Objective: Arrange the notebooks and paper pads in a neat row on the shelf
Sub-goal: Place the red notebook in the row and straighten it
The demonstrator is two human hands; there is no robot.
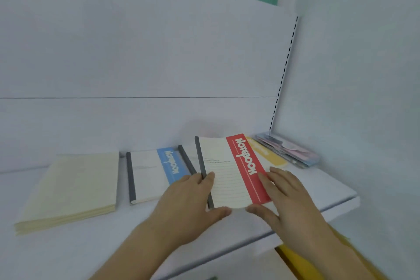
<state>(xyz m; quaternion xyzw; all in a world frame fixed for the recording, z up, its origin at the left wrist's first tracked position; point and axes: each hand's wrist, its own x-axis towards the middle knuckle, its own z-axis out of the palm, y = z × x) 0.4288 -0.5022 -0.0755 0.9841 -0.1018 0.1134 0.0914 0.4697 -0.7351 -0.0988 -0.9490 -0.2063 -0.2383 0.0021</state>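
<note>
A red-striped notebook (229,173) with a dark spine lies on the white shelf (318,188), overlapping a yellow-striped notebook (272,157) on its right. My left hand (188,202) grips its spine edge, fingers on top and thumb at the near edge. My right hand (288,198) rests with straight fingers on the red stripe, thumb against the near edge. To the left lie a blue-striped notebook (152,173) and a cream paper pad (75,186). Between the blue and red notebooks the dark spine of another notebook (186,158) shows.
A pastel pink and blue pack (291,150) lies at the shelf's back right corner, under a slotted upright (284,75). White back and side panels close in the shelf. Its front edge runs diagonally below my wrists. Something yellow (295,263) shows below the shelf.
</note>
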